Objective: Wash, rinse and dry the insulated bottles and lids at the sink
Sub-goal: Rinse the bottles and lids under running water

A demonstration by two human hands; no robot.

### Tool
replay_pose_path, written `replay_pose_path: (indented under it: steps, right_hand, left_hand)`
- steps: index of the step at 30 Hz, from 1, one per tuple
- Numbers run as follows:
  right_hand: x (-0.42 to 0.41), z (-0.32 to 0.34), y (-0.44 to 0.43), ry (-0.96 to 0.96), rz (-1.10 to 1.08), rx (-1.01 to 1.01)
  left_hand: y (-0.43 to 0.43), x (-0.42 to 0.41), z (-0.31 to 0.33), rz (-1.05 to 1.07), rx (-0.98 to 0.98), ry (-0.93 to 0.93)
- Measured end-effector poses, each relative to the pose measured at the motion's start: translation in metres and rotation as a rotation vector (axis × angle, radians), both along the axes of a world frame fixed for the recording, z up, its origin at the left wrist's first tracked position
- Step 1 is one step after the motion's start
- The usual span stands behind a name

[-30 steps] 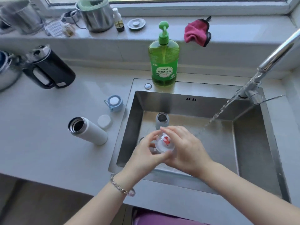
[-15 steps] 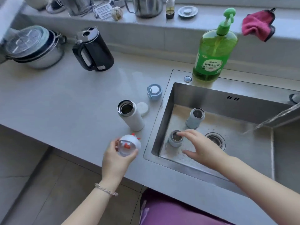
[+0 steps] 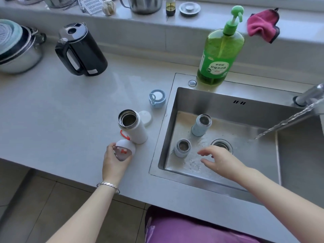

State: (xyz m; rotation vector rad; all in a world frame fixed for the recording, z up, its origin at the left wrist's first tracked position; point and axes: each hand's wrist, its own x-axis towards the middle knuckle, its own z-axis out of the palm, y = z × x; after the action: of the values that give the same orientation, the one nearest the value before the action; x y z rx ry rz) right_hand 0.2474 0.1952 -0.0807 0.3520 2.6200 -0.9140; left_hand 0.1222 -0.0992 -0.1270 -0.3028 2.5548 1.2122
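Open white bottle upright on counter, red-strapped white lid beside it, blue bottle, shorter bottle upright in sink

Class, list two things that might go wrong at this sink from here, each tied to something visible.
1. The left hand holds the domed lid right beside the open white bottle; a nudge might topple it.
2. The water stream lands in the sink with no bottle under it, wasting water.

— Where is the white lid now?
— Out of the sink, where both hands held it: the left hand has lowered it to the tabletop, just beside the white bottle.
— The right hand?
— Drawn back from the small bottle, fingers spread.
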Motion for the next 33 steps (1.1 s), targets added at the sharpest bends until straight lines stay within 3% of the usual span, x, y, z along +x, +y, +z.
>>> replay_pose_path:
  steps: [3,6,10,14,19,24,27,33]
  right_hand:
    - [0.0,-0.002,0.004,-0.01,-0.003,-0.005]
    - [0.004,-0.002,0.013,-0.026,-0.009,-0.014]
    - [0.015,-0.005,0.035,-0.054,-0.065,-0.024]
    - [0.032,-0.013,0.062,-0.108,-0.147,-0.026]
    - [0.057,-0.026,0.09,-0.106,-0.286,-0.05]
    - [0.086,-0.04,0.112,-0.109,-0.368,-0.065]
    - [0.1,-0.044,0.125,-0.133,-0.402,-0.07]
    - [0.11,-0.039,0.145,-0.168,-0.366,-0.085]
  left_hand:
    - [0.006,0.01,0.009,-0.02,-0.118,0.02]
    - [0.022,0.039,0.032,0.016,-0.245,0.16]
    - [0.059,0.073,0.044,-0.421,-0.169,0.242]
    - [0.124,0.057,0.024,-0.767,-0.29,0.134]
    - [0.197,0.023,-0.031,-0.917,-0.557,-0.065]
    - [0.217,0.021,-0.082,-0.995,-0.719,-0.32]
    - [0.214,0.026,-0.093,-0.923,-0.689,-0.219]
    - [0.215,0.038,-0.052,-0.846,-0.376,-0.097]
